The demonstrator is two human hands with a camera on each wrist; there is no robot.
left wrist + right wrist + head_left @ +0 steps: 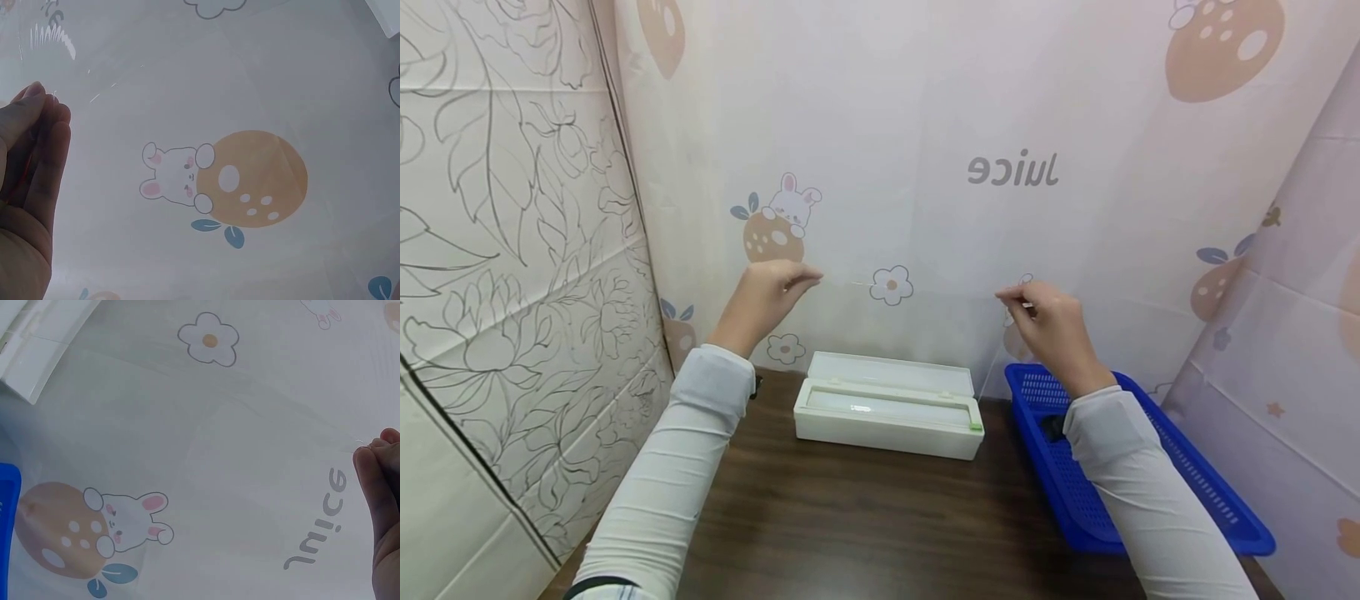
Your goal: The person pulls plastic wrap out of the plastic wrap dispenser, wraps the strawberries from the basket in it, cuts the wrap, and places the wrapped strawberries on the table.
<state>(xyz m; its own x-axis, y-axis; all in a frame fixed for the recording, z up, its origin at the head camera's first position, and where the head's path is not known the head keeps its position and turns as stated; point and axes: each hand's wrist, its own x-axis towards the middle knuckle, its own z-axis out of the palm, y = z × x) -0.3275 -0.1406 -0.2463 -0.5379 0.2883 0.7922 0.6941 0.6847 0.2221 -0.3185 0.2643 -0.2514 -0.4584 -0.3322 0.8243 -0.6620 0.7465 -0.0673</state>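
Note:
A clear sheet of cling film (53, 39) stretches between both hands above the table; only glints and fine creases give it away. The left hand (772, 297) pinches one upper corner between thumb and fingertips. At the opposite corner the right hand (1047, 323) pinches the film the same way, with creases running from its fingertips in the right wrist view. Below and between the hands stands a white cling film dispenser box (887, 442), its lid (887, 372) tipped back. A small green piece (976, 427) sits at the box's right end. The film's lower edge is hard to make out.
A blue plastic basket (1210, 479) stands on the right under the right forearm, with a dark object (1054, 427) in it. The dark wooden table (850, 525) meets a printed curtain (910, 108) behind, with more hangings at both sides.

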